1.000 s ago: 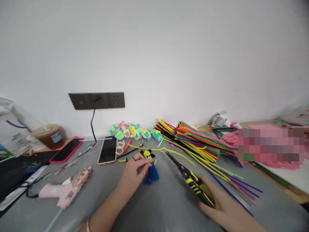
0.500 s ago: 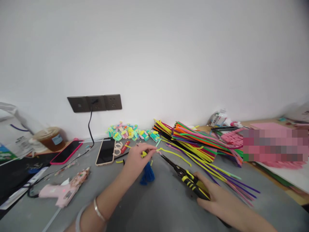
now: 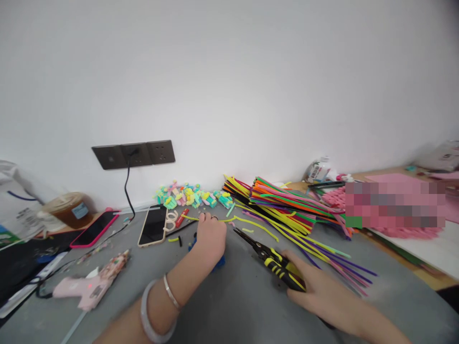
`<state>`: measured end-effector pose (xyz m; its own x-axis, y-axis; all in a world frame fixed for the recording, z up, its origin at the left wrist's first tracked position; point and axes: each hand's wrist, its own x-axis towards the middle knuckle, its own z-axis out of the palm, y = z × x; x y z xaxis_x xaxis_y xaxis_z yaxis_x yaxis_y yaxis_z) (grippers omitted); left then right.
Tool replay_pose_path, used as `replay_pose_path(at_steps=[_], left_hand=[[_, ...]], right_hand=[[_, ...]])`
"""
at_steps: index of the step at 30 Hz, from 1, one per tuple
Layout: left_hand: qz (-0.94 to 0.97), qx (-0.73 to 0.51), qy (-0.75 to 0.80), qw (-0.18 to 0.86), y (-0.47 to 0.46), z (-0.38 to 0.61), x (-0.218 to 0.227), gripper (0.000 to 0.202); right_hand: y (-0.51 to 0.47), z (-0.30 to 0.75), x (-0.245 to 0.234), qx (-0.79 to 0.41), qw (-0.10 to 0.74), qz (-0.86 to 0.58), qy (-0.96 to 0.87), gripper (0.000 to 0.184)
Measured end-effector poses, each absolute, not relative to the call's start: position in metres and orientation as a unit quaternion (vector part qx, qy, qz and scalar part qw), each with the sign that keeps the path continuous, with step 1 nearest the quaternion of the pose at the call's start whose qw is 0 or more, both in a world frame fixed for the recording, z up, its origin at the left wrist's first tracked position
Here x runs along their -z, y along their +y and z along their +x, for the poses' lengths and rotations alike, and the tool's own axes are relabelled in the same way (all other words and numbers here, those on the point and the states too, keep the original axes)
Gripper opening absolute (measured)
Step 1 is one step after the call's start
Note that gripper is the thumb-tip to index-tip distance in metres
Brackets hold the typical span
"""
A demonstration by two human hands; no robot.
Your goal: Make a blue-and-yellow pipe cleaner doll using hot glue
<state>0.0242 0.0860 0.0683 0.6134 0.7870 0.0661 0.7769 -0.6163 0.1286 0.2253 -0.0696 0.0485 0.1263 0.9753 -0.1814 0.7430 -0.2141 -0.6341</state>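
My left hand (image 3: 211, 235) reaches forward over the grey table (image 3: 244, 306), fingers curled down onto a loose yellow pipe cleaner (image 3: 251, 225). It covers a small blue pipe-cleaner figure (image 3: 219, 261), of which only blue edges show. A bangle and a thin bracelet sit on that wrist. My right hand (image 3: 319, 291) lies low on the table, closed round the handles of black-and-yellow pliers (image 3: 267, 253). The pliers' jaws point toward my left hand. A heap of coloured pipe cleaners (image 3: 287, 203) lies just behind the pliers.
A pink glue gun (image 3: 89, 284) lies at the left. Two phones (image 3: 152, 224) (image 3: 93, 229) lie face up near a wall socket (image 3: 132, 154) with a black cable. Small coloured pieces (image 3: 190, 195) sit by the wall, a lidded drink cup (image 3: 70, 209) far left, pink items (image 3: 394, 210) at right.
My left hand moved forward from the figure's head to the yellow pipe cleaner, now covering the figure. My right hand stayed on the pliers. The view shifted slightly right.
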Motion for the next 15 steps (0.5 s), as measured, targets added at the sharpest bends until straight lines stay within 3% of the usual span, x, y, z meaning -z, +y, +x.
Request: replay_pose_path(at_steps=[8,12,15], left_hand=[[0.904,-0.151,0.373,0.147,0.085,0.014,-0.076,0.015],[0.809,-0.287,0.359,0.366,0.089,-0.011,-0.064,0.014],[0.798,-0.324,0.386,0.330,0.090,-0.022,-0.050,0.015]], right_hand=[[-0.072,0.224,-0.047,-0.284,0.225,-0.714,-0.599,0.060],[-0.072,0.225,-0.047,-0.287,0.227,-0.714,-0.597,0.062],[-0.071,0.224,-0.050,-0.295,0.205,-0.718,-0.596,0.066]])
